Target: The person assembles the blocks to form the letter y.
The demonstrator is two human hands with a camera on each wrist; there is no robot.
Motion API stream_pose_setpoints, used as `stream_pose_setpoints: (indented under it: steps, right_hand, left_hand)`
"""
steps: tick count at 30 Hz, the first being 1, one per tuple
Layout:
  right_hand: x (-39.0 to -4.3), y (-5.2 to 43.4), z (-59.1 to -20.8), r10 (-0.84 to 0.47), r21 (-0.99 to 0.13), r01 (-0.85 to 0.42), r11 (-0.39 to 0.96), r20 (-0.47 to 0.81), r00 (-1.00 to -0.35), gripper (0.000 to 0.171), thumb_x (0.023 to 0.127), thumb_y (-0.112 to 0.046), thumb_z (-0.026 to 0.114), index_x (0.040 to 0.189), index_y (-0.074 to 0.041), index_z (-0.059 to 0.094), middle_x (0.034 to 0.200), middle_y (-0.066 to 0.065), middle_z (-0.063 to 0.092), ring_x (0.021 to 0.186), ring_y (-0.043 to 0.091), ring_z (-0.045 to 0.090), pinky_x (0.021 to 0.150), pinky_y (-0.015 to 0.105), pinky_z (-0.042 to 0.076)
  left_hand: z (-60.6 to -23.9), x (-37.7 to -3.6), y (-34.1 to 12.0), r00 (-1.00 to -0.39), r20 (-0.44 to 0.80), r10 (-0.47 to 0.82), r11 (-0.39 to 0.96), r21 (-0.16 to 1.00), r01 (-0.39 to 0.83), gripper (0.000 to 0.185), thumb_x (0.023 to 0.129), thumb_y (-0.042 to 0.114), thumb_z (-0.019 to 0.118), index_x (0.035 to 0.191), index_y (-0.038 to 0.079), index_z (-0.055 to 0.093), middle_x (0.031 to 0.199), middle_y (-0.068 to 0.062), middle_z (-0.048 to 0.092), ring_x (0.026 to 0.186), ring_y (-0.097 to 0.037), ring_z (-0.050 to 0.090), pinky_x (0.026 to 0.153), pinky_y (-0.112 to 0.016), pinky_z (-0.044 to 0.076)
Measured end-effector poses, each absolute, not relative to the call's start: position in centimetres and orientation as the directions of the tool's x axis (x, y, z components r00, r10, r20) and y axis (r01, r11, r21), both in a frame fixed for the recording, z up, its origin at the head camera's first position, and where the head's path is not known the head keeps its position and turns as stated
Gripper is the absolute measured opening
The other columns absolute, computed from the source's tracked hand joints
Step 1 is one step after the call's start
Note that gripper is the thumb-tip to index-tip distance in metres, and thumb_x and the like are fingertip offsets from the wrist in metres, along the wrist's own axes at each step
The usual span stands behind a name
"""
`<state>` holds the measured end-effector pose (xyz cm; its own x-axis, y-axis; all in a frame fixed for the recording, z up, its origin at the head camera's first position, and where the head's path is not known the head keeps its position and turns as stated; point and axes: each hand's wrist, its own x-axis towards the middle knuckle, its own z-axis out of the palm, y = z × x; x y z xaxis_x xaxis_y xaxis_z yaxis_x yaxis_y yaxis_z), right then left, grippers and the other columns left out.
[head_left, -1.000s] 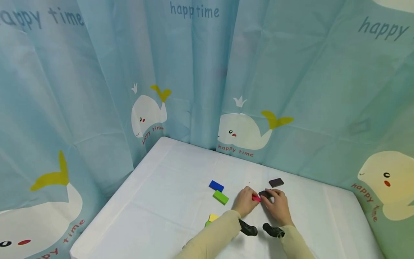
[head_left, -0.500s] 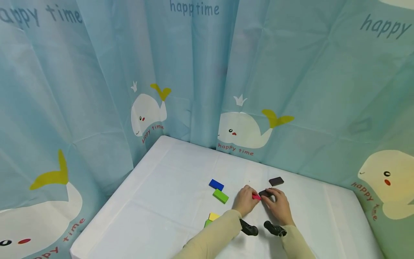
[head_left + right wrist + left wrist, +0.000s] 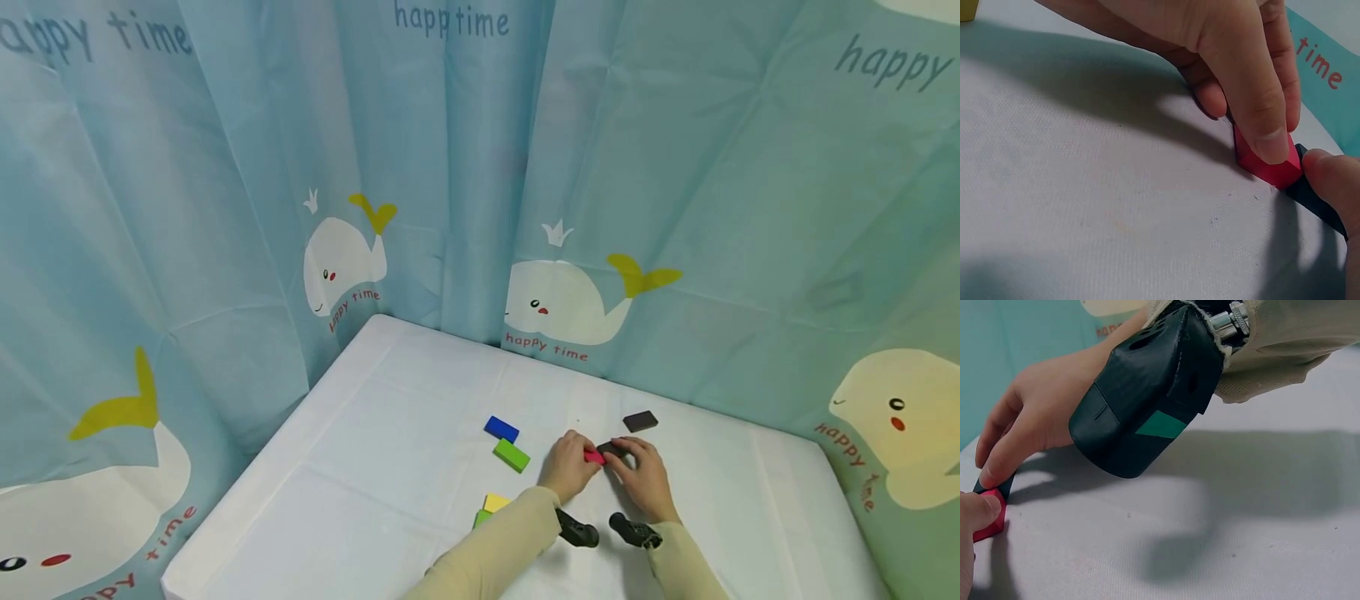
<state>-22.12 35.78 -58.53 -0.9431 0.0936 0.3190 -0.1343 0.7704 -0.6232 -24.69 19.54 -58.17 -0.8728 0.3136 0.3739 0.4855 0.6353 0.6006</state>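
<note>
My left hand (image 3: pixel 567 468) pinches a small pinkish-red block (image 3: pixel 1263 164) between thumb and fingers, low over the white tabletop. Across from it, my right hand (image 3: pixel 645 479) grips a black block (image 3: pixel 611 449) with its thumb on the near side and fingers on the far side. In the right wrist view the end of the black block (image 3: pixel 1315 199) meets the red block's end. Both thumbs lie close together at that joint. From the left wrist, the red block (image 3: pixel 992 520) shows in front, and the right hand's fingers hide part of the black one.
Another dark block (image 3: pixel 641 421) lies behind my right hand. To the left sit a blue block (image 3: pixel 502 429) and a green block (image 3: pixel 512 456), touching at a corner. A yellow block (image 3: pixel 495 502) and a second green block (image 3: pixel 482 518) are partly behind my left sleeve.
My right hand has shifted slightly left with the black block, bringing it closer against the red block. The left hand and the other blocks have stayed put.
</note>
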Motion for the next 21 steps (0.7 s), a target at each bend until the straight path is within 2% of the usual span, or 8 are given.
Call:
stream_pose_setpoints:
  steps: [9, 21]
  right_hand:
    - [-22.16, 35.65, -59.05, 0.089, -0.616, -0.172, 0.769, 0.369, -0.925, 0.035, 0.086, -0.016, 0.074, 0.112, 0.006, 0.067, 0.119, 0.028, 0.056, 0.114, 0.044, 0.049, 0.095, 0.056, 0.034]
    - [-22.39, 35.96, -58.90, 0.070, -0.630, -0.172, 0.757, 0.340, -0.938, 0.033, 0.086, -0.013, 0.075, 0.113, 0.005, 0.068, 0.122, 0.026, 0.057, 0.117, 0.044, 0.049, 0.098, 0.058, 0.034]
  left_hand:
    - [-58.46, -24.89, 19.52, -0.878, 0.356, 0.320, 0.650, 0.592, 0.477, 0.021, 0.077, 0.020, 0.084, 0.091, 0.013, 0.070, 0.086, 0.005, 0.059, 0.079, -0.005, 0.055, 0.071, -0.015, 0.042]
    - [-58.24, -24.85, 19.45, -0.880, 0.338, 0.335, 0.647, 0.596, 0.475, 0.019, 0.079, 0.021, 0.082, 0.092, 0.014, 0.069, 0.088, 0.005, 0.059, 0.080, -0.005, 0.054, 0.071, -0.015, 0.042]
